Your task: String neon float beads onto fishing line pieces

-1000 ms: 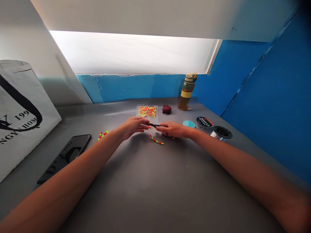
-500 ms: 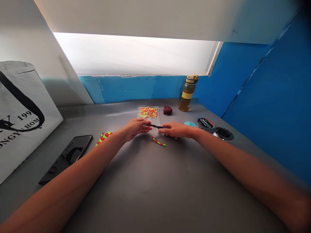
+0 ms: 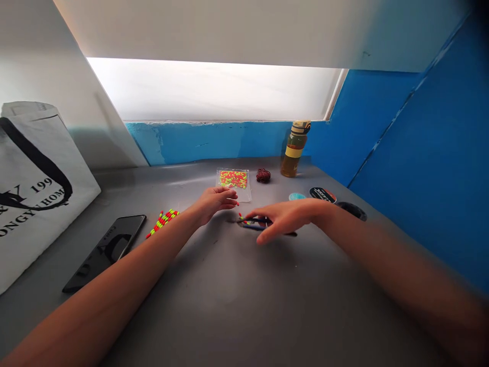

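My left hand is closed in a pinch just in front of the bead bag. At its fingertips hangs a small red bead; any line it hangs from is too thin to make out. My right hand, lower and to the right, has its thumb and fingers around dark, two-handled pliers, which point left close above the table. Under them, a short strand of red and yellow-green beads is mostly hidden. More bead strands lie side by side left of my left forearm.
A clear bag of beads, a dark red cord bundle and a bottle stand toward the wall. Round spools lie beyond my right wrist. A black phone and a white bag are at left.
My right hand has drawn back toward me with the pliers, away from my left fingertips, and its thumb has spread. The pliers now cover most of the short strand. My left hand has barely moved.
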A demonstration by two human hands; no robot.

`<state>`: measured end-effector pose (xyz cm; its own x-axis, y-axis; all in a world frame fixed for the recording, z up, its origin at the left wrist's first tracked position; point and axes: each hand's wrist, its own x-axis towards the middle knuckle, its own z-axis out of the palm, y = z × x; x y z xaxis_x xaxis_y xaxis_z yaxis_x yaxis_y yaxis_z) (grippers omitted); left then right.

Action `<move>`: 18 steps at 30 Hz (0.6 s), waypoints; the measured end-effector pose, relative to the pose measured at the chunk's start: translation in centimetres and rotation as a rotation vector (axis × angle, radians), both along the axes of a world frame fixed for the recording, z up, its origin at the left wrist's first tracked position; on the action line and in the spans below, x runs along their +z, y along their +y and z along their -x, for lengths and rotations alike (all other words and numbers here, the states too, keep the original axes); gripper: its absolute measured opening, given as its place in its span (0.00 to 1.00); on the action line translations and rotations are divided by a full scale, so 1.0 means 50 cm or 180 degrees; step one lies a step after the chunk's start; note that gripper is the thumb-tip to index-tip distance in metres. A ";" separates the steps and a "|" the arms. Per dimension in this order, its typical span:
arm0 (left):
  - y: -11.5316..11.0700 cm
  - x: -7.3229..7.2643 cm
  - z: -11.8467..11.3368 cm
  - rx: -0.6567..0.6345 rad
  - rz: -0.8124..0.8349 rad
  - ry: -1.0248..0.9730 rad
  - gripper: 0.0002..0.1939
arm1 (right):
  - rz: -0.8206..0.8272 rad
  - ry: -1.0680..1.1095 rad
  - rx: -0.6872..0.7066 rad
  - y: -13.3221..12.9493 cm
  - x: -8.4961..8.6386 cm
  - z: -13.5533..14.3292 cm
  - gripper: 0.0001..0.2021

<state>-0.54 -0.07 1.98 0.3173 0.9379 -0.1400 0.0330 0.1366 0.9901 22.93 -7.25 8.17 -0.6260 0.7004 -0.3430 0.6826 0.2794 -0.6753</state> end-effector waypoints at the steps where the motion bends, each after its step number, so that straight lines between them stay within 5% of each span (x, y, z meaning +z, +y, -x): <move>1: 0.000 0.000 0.000 0.0016 -0.0013 0.0002 0.16 | -0.0015 -0.0151 0.0123 -0.008 -0.006 0.008 0.33; 8: 0.001 -0.001 -0.005 0.0018 -0.0171 -0.0028 0.16 | -0.0215 -0.0091 0.0124 -0.027 -0.054 0.037 0.40; 18: -0.005 0.006 -0.010 -0.0041 -0.0311 -0.0289 0.16 | 0.0608 0.0236 -0.0324 -0.003 -0.035 0.028 0.12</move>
